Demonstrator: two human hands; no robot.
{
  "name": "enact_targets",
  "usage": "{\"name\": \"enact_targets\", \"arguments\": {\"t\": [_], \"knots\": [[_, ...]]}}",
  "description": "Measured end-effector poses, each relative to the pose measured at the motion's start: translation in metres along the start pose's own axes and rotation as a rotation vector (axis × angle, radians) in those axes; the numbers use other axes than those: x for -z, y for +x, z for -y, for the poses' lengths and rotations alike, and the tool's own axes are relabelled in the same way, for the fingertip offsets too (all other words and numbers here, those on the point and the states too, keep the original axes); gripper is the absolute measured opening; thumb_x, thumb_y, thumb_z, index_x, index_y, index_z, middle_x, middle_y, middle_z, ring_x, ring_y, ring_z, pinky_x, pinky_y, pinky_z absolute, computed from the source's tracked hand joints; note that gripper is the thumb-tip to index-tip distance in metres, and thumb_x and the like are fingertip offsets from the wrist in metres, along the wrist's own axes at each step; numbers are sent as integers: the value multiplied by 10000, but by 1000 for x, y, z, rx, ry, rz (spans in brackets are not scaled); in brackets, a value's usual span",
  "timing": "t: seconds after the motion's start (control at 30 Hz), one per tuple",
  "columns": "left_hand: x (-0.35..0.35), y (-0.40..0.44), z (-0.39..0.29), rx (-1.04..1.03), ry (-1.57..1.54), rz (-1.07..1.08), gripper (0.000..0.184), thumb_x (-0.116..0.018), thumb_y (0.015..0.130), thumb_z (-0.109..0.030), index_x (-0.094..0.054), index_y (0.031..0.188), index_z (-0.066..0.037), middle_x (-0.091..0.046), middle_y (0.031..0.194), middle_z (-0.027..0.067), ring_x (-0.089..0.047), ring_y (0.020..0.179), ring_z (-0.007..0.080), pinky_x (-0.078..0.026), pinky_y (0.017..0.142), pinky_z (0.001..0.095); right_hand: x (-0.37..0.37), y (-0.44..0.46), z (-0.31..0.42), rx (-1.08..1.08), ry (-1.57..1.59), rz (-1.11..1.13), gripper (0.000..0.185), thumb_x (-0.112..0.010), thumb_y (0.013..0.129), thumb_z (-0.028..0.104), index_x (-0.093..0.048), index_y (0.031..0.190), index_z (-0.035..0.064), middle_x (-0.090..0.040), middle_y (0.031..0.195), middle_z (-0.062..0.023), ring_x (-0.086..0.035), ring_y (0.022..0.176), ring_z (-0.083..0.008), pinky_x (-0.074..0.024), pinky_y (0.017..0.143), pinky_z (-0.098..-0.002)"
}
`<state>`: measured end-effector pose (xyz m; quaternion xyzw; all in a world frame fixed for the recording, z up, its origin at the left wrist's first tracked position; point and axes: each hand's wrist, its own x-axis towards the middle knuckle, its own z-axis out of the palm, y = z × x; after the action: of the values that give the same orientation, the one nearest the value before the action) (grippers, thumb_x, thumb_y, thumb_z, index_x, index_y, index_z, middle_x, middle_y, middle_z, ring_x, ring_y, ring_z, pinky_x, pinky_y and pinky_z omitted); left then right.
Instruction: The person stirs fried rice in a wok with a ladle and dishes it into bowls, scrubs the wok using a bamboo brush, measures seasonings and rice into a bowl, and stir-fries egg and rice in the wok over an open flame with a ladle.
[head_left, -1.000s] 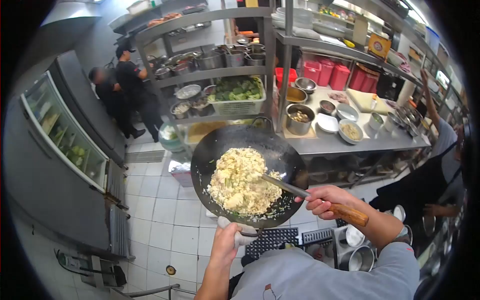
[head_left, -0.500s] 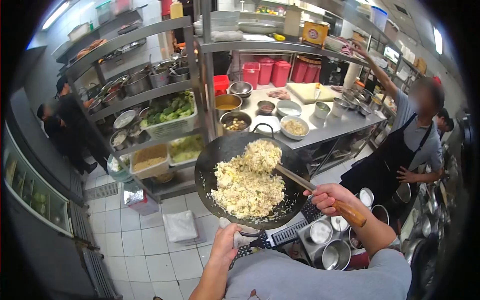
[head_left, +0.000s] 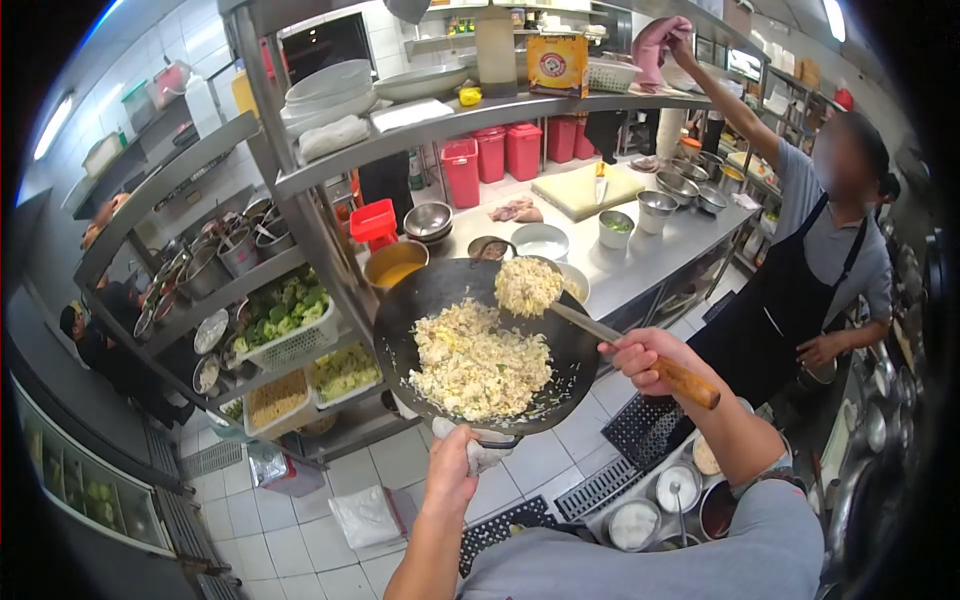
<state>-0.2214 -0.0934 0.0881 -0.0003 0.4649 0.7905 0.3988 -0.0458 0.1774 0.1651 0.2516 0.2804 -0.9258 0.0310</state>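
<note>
Left hand (head_left: 455,468) clamped on the wok (head_left: 398,318) rim through a cloth (head_left: 480,452); right hand (head_left: 650,362) closed around the ladle (head_left: 640,350). Ladle heaped with rice (head_left: 527,287), above the wok, ahead of both hands.

"What fills the right hand's (head_left: 640,362) grip?"
"A smooth brown wooden handle (head_left: 690,384), lightly glossy; a dull grey metal shaft (head_left: 585,322) extends beyond the fingers."
"And the left hand (head_left: 455,472)?"
"Crumpled, matt off-white cloth (head_left: 490,456), against a round black metal wok (head_left: 402,300)."
"Beyond both grips?"
"A long silver metal counter (head_left: 625,268), smooth and shiny, then upright red plastic bins (head_left: 462,174), smooth-sided."
</note>
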Motion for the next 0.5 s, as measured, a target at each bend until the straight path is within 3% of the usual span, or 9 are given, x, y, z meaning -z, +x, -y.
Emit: {"name": "enact_targets", "arguments": {"t": [0.1,0.23,0.3,0.33,0.4,0.43,0.5], "knots": [[-10,16,-13,36,42,4,218,-496,762,-50,-567,916,88,-632,874,205,-656,728,306,-552,621,423,6,24,42,36,115,69,139,-404,932,118,-476,996,19,-367,581,83,-333,387,4,-252,315,-181],[-25,12,-34,14,25,-13,203,-504,755,-48,-565,891,89,-627,853,206,-651,732,308,-553,638,416,27,77,104,156,-9,65,104,-418,920,117,-490,927,42,-346,542,106,-307,380,18,-224,327,-167],[-28,-2,-44,69,68,-26,222,-511,750,-50,-554,909,98,-623,864,199,-646,747,303,-551,643,410,50,112,130,175,-216,-125,107,-461,901,145,-517,889,55,-397,559,84,-345,388,-22,-293,349,-193],[-28,-10,-48,67,93,-45,276,-481,762,-43,-531,981,117,-621,912,205,-649,790,312,-559,676,424,65,135,135,176,-208,-118,107,-461,901,145,-517,889,55,-397,559,84,-345,388,-22,-293,349,-193],[-16,-27,-47,54,108,-146,334,-442,782,-46,-521,1060,122,-623,967,198,-646,856,316,-560,732,420,98,188,140,336,-729,-498,151,-494,873,121,-504,978,13,-519,614,-22,-496,432,-124,-400,385,-295],[-3,-36,-44,42,108,-226,337,-435,791,-55,-533,1069,108,-627,974,185,-641,878,311,-555,756,402,127,219,135,336,-721,-490,151,-494,873,121,-504,978,13,-519,614,-22,-496,432,-124,-400,385,-295],[26,-58,-39,29,45,-285,337,-524,714,-36,-562,1043,28,-634,957,134,-646,831,281,-548,684,414,176,271,113,691,-1770,-1008,201,-505,830,102,-483,1002,-1,-629,747,-192,-638,605,-320,-498,547,-451]]}}
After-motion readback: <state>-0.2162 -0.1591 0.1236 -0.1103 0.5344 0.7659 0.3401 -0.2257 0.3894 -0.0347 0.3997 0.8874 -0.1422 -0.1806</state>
